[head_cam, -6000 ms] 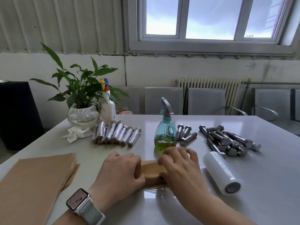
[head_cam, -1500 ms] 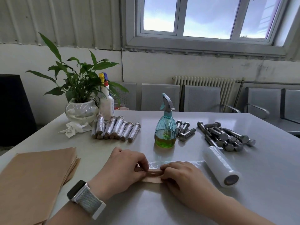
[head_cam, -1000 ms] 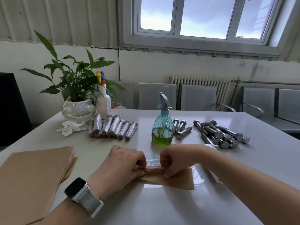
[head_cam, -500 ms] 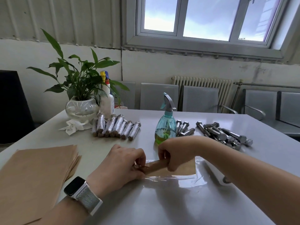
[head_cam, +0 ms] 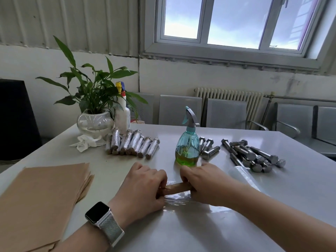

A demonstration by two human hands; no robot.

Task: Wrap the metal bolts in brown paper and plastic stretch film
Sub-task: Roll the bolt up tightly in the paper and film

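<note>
Half a second ago the brown paper still showed a loose flap to the right of the right hand; now it is a tight paper-wrapped bolt (head_cam: 179,187) lying crosswise at the near centre of the surface (head_cam: 272,224), on a sheet of stretch film (head_cam: 181,200). The left hand (head_cam: 143,190) has its grip curled round the roll's left end, and the right hand (head_cam: 205,184) closes round the right end. The paper stage looks done, and film wrapping seems under way, though the clear film's edges are hard to trace. At two o'clock lie the bare bolts (head_cam: 252,157), with the film roll (head_cam: 243,176) just before them. Finished wrapped bolts (head_cam: 132,144) sit at eleven o'clock, and the paper stack (head_cam: 41,197) at nine.
</note>
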